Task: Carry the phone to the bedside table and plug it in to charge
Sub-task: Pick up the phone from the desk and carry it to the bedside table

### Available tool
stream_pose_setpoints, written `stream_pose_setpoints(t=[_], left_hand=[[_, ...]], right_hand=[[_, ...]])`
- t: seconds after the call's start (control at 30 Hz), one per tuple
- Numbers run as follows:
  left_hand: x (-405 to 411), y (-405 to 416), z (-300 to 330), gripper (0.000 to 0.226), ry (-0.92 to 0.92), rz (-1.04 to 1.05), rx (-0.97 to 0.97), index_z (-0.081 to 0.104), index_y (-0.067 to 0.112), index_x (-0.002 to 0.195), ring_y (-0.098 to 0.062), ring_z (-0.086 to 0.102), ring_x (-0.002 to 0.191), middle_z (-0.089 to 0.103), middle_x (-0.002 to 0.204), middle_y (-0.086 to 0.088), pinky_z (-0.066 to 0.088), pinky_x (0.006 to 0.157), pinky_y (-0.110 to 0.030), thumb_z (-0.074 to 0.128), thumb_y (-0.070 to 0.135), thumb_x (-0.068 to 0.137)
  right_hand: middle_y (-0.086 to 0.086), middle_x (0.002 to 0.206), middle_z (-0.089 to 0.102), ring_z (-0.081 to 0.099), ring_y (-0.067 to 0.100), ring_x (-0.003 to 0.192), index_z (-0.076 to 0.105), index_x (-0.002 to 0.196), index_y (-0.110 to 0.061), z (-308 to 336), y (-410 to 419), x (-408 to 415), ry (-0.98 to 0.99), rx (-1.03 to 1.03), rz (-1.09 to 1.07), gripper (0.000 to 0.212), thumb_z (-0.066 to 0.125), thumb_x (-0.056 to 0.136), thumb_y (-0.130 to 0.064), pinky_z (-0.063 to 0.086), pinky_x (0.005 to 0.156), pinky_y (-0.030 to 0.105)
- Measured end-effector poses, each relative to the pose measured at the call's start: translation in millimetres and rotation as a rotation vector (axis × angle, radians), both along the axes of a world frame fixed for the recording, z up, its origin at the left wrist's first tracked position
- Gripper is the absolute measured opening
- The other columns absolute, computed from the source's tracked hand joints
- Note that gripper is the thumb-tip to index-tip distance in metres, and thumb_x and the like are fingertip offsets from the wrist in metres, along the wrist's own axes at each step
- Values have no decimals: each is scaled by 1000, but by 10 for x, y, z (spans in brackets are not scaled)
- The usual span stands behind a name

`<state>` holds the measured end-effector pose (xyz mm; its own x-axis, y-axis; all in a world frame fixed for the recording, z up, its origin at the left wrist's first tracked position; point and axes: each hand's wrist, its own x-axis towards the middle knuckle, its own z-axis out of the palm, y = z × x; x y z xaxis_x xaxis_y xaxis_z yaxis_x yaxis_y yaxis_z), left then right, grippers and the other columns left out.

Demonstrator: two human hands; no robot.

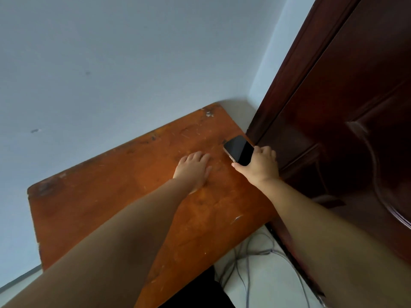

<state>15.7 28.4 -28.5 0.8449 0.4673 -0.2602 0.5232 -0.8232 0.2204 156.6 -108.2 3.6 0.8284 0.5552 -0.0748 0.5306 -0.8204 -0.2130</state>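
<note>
Gripping a black glossy rectangular phone [239, 150] by its near end: right hand [260, 166]. Left hand [194, 168] open, flat on scratched orange wooden table [106, 196]. No legible writing.

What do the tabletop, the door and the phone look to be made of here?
Tabletop: orange-brown varnished wood or veneer, going by scratches and chipped patches near the edges. Door: dark reddish wood or wood-look panel, glossy, with moulded relief. Phone, held in the right hand: glossy black glass front, apparently metallic side rim.
</note>
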Motion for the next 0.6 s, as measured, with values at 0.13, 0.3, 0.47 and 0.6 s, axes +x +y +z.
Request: stream_pose_setpoints(t=[0.13, 0.3, 0.47, 0.6], left_hand=[[-202, 215, 409, 46, -61, 171, 49, 39, 16, 137, -30, 44, 128, 50, 138, -10, 36, 105, -45, 31, 40, 98], [-906, 433, 692, 40, -120, 385, 111, 51, 12, 125, -29, 52, 117, 58, 126, -11, 43, 96, -45, 32, 34, 98], [-1925, 494, 868, 38, -150, 602, 172, 53, 11, 122, -29, 53, 113, 58, 123, -11, 43, 93, -44, 33, 32, 96], [-2749, 429, 971, 37, -130, 735, 208, 55, 11, 118, -30, 53, 110, 59, 121, -12, 43, 90, -45, 33, 31, 95]], right_hand=[[17, 116, 55, 49, 31, 108, 53, 114, -2, 345, 268, -145, -71, 35, 135, 82, 64, 67, -68, 49, 84, 39], [16, 115, 54, 50, 30, 105, 51, 116, -6, 612, 726, -574, -116, 109, 342, 80, 61, 68, -69, 48, 83, 39], [14, 109, 54, 49, 30, 100, 54, 109, -6, 720, 1126, -1406, -97, 157, 581, 72, 63, 68, -65, 45, 73, 37], [13, 107, 55, 50, 29, 98, 54, 106, -7, 788, 1340, -2135, -108, 165, 752, 71, 62, 68, -66, 45, 73, 36]])
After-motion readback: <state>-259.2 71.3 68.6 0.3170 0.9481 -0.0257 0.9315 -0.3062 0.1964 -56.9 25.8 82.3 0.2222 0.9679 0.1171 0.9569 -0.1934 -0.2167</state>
